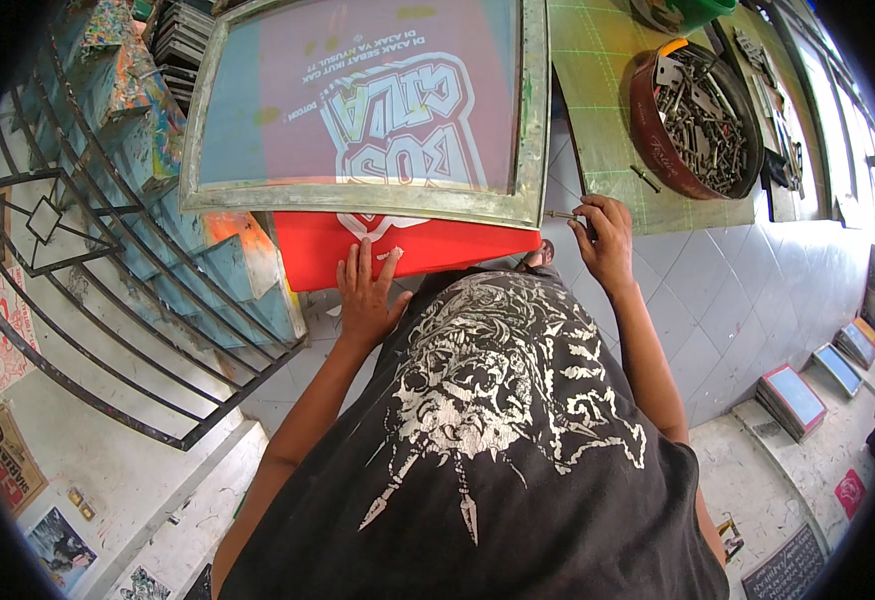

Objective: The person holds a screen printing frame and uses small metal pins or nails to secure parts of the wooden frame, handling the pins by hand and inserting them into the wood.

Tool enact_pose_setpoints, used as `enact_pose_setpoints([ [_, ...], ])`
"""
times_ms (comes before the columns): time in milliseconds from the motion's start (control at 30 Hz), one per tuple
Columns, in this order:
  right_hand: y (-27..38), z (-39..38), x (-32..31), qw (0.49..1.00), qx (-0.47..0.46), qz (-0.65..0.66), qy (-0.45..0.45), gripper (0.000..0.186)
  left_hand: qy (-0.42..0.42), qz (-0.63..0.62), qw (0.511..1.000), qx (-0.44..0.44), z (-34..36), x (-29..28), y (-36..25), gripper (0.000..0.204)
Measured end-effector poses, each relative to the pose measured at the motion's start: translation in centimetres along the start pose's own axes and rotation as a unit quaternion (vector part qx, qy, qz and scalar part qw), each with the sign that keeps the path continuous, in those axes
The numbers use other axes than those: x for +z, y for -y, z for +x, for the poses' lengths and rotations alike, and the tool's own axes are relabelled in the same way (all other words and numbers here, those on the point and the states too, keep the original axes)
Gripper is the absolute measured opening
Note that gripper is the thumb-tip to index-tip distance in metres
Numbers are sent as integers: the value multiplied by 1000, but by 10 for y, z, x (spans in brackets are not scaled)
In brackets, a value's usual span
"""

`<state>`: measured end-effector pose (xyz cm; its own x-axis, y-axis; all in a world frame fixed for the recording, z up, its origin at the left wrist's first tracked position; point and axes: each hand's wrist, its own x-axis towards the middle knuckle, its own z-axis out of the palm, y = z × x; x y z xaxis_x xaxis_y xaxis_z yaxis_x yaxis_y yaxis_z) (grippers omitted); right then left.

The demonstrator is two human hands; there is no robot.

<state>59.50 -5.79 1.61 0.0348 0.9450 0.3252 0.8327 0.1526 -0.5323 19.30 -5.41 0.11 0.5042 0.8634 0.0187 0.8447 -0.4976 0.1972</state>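
My left hand point(365, 292) lies with its fingers stretched out on a red cloth point(307, 252) with white print. The cloth sits below a screen-printing frame point(357, 203), whose mesh carries mirrored pale lettering. On the right, my right hand point(605, 240) pinches a thin metal bolt point(560, 214) between thumb and fingers, beside the frame's near right corner. Another bolt point(645, 179) rests on the green gridded table point(597, 150). Behind it stands a round dark red tin point(654, 135) filled with loose bolts and screws point(702, 120).
A black metal railing point(187, 440) curves along the left, next to paint-stained blue panels point(247, 290). At the far right edge of the table lie flat metal parts point(772, 110). A green container point(687, 12) stands at the back. Small framed screens point(795, 395) lean at lower right.
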Motion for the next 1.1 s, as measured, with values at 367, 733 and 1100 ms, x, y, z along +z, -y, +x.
enact_pose_setpoints([
  [367,2,1,0,1000,6,9,-2,19,-11,2,1000,6,-1,0,1,66],
  [733,3,0,1,1000,7,9,-4,18,6,16,1000,2,3,-6,-2,66],
  [1100,1,0,0,1000,-13,-20,-5,20,27,-31,999,-16,8,-18,-4,73],
])
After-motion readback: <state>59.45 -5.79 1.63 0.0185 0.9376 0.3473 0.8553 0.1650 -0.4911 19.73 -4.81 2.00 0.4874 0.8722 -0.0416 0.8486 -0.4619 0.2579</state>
